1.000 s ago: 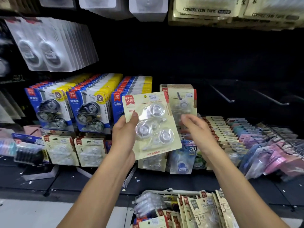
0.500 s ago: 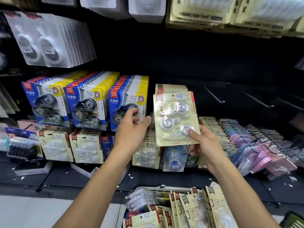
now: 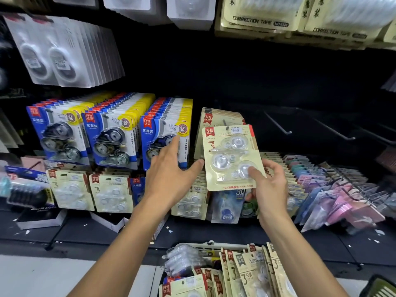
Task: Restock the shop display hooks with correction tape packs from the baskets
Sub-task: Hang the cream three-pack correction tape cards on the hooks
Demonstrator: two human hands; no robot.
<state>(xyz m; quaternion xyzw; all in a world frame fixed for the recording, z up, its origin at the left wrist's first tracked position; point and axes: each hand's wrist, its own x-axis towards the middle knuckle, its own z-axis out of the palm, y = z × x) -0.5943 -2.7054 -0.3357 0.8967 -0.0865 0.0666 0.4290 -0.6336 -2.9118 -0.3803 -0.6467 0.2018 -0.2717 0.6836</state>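
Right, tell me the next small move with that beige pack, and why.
Probably push the beige pack back along the hook: the right hand holds its lower edge, its top hole sits in front of the matching stack, and the left hand is open beside it.

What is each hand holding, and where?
Right hand pinches the beige pack at its lower right corner. Left hand holds nothing.

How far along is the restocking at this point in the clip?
Partly done. Several hooks already carry full rows, such as the blue packs. In hand: the right hand pinches a beige pack against the beige row behind it; whether it sits on the hook is unclear. The left hand is open beside it. Left: bare hooks to the right, and the basket still holds many packs.
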